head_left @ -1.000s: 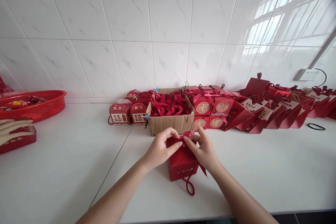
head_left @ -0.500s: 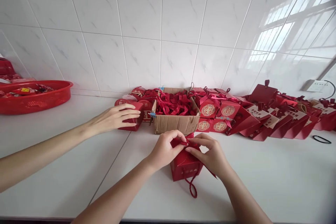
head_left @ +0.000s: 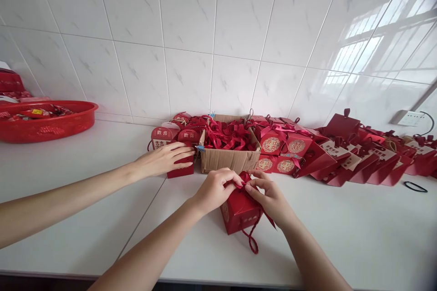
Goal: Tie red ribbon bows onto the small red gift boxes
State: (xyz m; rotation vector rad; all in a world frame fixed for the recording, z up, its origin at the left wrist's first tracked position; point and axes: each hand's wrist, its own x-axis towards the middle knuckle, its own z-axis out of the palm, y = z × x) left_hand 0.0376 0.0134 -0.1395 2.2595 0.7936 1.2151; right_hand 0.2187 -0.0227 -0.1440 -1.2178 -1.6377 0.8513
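Observation:
A red gift box (head_left: 241, 214) with a twisted cord loop (head_left: 252, 242) hanging from its front stands on the white counter before me. On top of it lies a red ribbon (head_left: 244, 177), its tail trailing down the right side. My left hand (head_left: 220, 190) pinches the ribbon from the left, fingers closed. From the right, my right hand (head_left: 266, 194) pinches the same ribbon between thumb and fingers. Just beyond the gift box is a cardboard box (head_left: 229, 161) full of loose red ribbons (head_left: 228, 135).
Another person's hand (head_left: 167, 160) rests on a red box (head_left: 180, 170) at the left. More red boxes (head_left: 164, 132) stand behind it. Several red gift boxes (head_left: 285, 145) line the wall on the right. A red plastic basket (head_left: 51, 132) holds wrapped sweets. A black loop (head_left: 415, 187) lies far right.
The other person's hand and the red box under it have moved right and nearer, uncovering boxes behind. My hands remain pinching the ribbon, with the fingers slightly shifted.

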